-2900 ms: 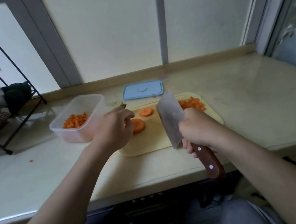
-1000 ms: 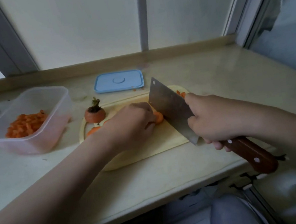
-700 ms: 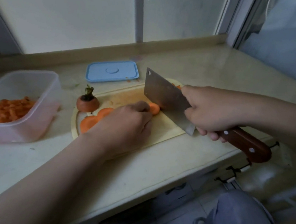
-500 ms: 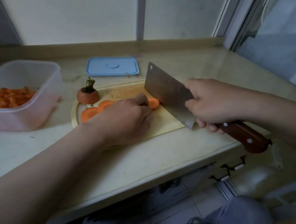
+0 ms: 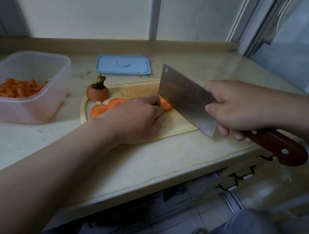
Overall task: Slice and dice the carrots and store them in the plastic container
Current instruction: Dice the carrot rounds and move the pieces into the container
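Note:
On the pale cutting board, my left hand lies knuckles up and holds down a carrot slice with curled fingertips. Right beside that slice stands the cleaver, blade edge down on the board; my right hand grips it at the top of its brown handle. Two more round slices lie left of my hand. A carrot top with its stem sits at the board's far left corner. The clear plastic container at the left holds diced carrot.
The container's blue lid lies flat behind the board near the window sill. The counter's front edge runs close below my hands, with dark hooks hanging under it at the right. A window frame rises at the right.
My left hand set the carrot top on the board's corner and moved onto a slice. The cleaver came down beside that slice. The view has swung lower and to the right.

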The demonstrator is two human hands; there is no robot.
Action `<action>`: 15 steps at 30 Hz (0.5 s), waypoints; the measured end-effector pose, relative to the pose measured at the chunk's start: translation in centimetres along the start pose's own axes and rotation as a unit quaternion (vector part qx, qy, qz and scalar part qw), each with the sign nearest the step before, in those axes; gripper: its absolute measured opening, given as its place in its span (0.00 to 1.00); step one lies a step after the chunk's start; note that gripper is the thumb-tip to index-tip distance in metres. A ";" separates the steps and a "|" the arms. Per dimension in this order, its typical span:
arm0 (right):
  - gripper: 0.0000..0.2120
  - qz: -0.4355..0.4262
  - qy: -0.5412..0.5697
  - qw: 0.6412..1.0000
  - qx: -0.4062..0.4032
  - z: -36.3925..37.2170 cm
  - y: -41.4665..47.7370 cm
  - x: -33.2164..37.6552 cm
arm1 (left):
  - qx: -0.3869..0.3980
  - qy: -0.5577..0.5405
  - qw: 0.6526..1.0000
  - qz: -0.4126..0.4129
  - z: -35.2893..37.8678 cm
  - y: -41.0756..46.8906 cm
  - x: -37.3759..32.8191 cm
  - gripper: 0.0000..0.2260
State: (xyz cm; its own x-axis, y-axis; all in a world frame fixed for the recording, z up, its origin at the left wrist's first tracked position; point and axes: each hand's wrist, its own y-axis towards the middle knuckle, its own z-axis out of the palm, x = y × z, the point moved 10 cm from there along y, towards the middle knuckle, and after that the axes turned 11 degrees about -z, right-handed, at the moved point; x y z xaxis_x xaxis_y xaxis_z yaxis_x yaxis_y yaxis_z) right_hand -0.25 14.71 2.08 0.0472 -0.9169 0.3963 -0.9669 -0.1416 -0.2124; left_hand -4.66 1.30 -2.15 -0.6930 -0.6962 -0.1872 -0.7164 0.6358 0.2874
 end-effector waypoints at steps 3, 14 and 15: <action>0.03 -0.001 -0.024 1.000 0.000 -0.2 0.0 0.1 | 0.002 -0.004 1.000 0.002 0.0 0.0 0.0 0.32; 0.02 0.007 -0.023 1.000 0.006 -0.3 -0.6 -0.3 | 0.013 0.002 1.000 -0.002 0.4 0.1 0.2 0.21; 0.02 0.005 -0.022 1.000 0.004 -0.3 -0.7 -0.3 | 0.010 0.002 1.000 0.000 0.3 0.1 0.2 0.22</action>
State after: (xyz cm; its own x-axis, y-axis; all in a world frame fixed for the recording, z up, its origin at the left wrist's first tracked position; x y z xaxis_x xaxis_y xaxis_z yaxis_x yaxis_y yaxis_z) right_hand 0.30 15.23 2.38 0.0490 -0.9337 0.3546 -0.9652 -0.1356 -0.2236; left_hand -4.87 1.30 -2.47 -0.6931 -0.6969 -0.1841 -0.7175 0.6427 0.2686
